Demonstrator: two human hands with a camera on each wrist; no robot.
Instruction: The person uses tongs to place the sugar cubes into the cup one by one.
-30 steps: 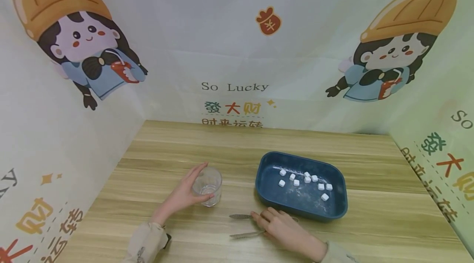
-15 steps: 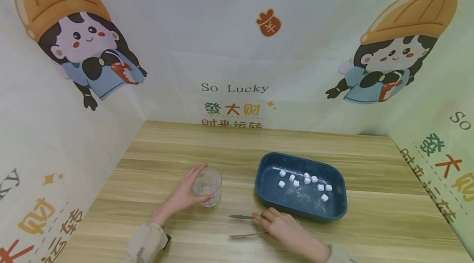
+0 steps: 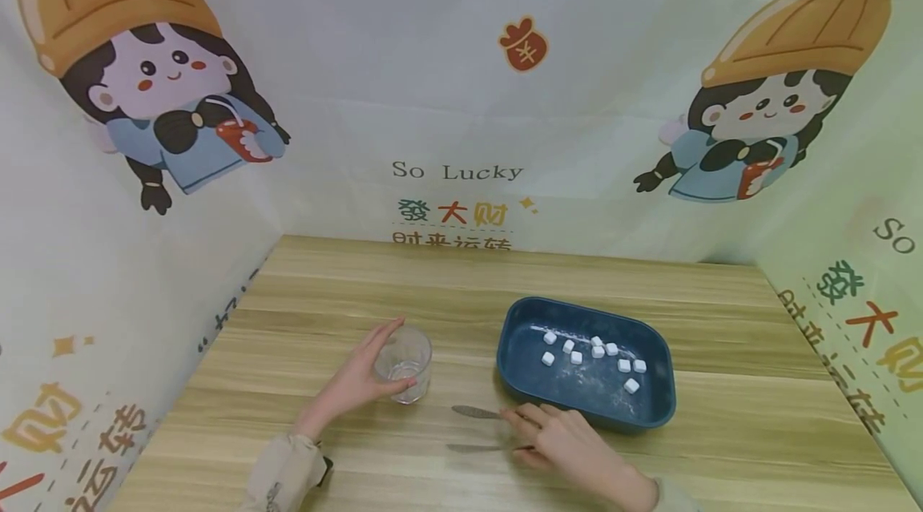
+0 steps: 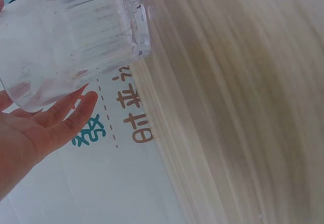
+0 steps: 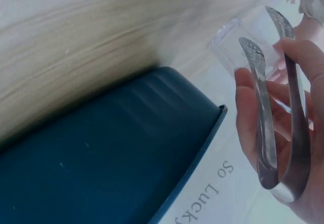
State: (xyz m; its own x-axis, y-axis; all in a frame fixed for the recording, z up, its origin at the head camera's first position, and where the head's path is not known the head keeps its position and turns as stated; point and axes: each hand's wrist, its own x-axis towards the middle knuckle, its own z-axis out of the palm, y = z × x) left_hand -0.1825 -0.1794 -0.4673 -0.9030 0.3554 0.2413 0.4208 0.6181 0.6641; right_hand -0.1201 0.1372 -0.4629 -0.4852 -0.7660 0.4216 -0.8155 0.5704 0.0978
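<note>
A clear drinking glass [image 3: 405, 364] stands upright on the wooden table. My left hand [image 3: 355, 376] holds it from the left, thumb on the near side and fingers on the far side. In the left wrist view the glass [image 4: 76, 41] looks see-through, with nothing visible inside. My right hand [image 3: 573, 448] grips metal tongs [image 3: 477, 413] just in front of the blue tray. Their two perforated tips point left towards the glass and stand apart; nothing is between them. From the right wrist, the tongs [image 5: 267, 133] lie between thumb and fingers, bent end near the palm.
The deep blue tray [image 3: 577, 396] sits right of the middle, with several small white cubes [image 3: 598, 351] scattered on its bottom. Its near wall is close to my right hand. Printed cloth walls [image 3: 332, 95] enclose the table [image 3: 360, 272] at the back and both sides.
My right hand has shifted slightly right with the tongs, and the tips have moved a little too. The left hand, the glass and the cubes stay as they were.
</note>
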